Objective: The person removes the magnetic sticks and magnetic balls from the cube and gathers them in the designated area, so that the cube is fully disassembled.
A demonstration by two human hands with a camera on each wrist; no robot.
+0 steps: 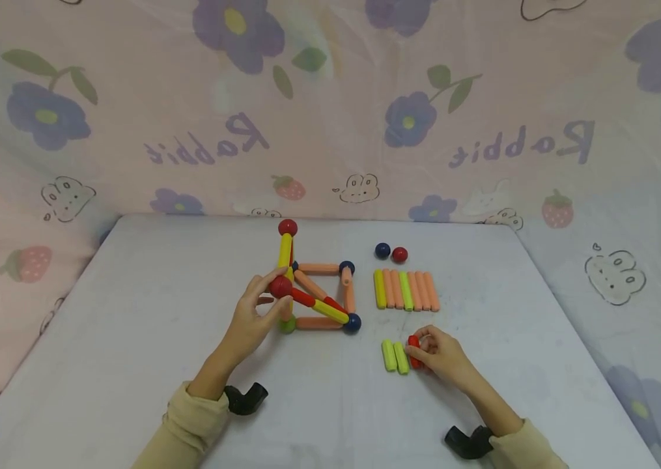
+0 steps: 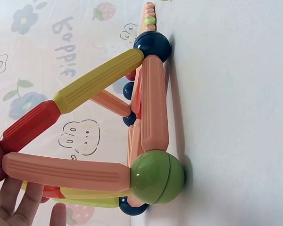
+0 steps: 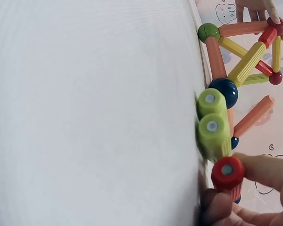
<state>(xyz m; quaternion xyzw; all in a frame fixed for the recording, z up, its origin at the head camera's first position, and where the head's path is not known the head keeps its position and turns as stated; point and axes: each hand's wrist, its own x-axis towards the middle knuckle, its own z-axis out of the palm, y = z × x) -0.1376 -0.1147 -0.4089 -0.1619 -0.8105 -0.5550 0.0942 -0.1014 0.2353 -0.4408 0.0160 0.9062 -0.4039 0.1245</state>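
My left hand point(image 1: 250, 317) grips a red ball point(image 1: 281, 286) at a raised corner of a frame built from ribbed sticks and balls. From that ball, a red and yellow rod slants down to a dark blue ball point(image 1: 351, 323). An orange stick point(image 2: 68, 172) drops from it to a green ball point(image 2: 158, 177) on the table. Another red ball point(image 1: 287, 227) tops the frame's far side. Between thumb and fingers, my right hand point(image 1: 446, 355) pinches a short red stick point(image 3: 228, 173), beside two short lime-green sticks point(image 1: 396, 357).
Right of the frame lies a row of longer orange, yellow and green sticks point(image 1: 418, 291). Behind the row sit a loose dark blue ball point(image 1: 382, 251) and a loose red ball point(image 1: 400, 255). A patterned cloth point(image 1: 330, 117) hangs behind the white table point(image 1: 131, 365).
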